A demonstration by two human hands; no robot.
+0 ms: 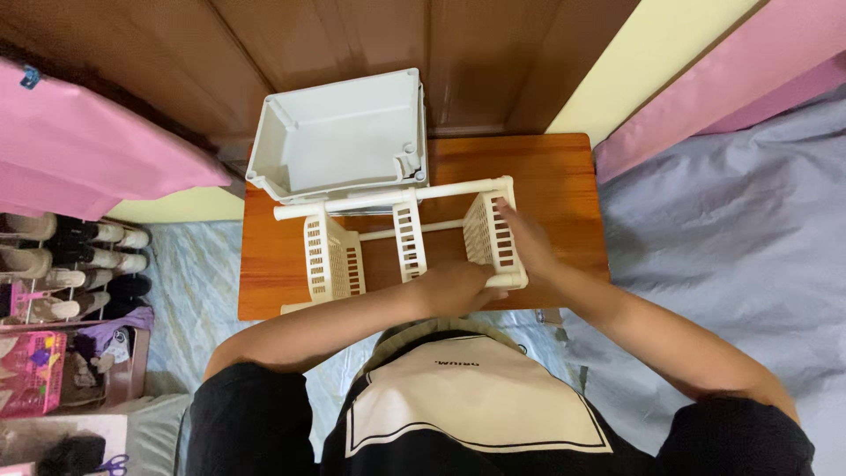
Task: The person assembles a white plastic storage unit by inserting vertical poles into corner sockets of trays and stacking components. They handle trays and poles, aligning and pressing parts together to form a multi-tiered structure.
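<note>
A cream plastic rack frame (405, 234) with slotted side panels and white tubes lies on a small wooden table (564, 176). My left hand (458, 286) grips the near end of the right slotted panel (490, 231), at a tube joint. My right hand (522, 238) rests against the outer face of that same panel. A grey-white plastic bin (339, 137) stands at the table's back left, touching the frame's long top tube (388, 197).
A brown wooden door (397, 44) is behind the table. Pink fabric (79, 141) hangs at left above a shoe rack (62, 264). A grey-blue bedsheet (731, 229) lies to the right, and a pink box (31, 370) sits at lower left.
</note>
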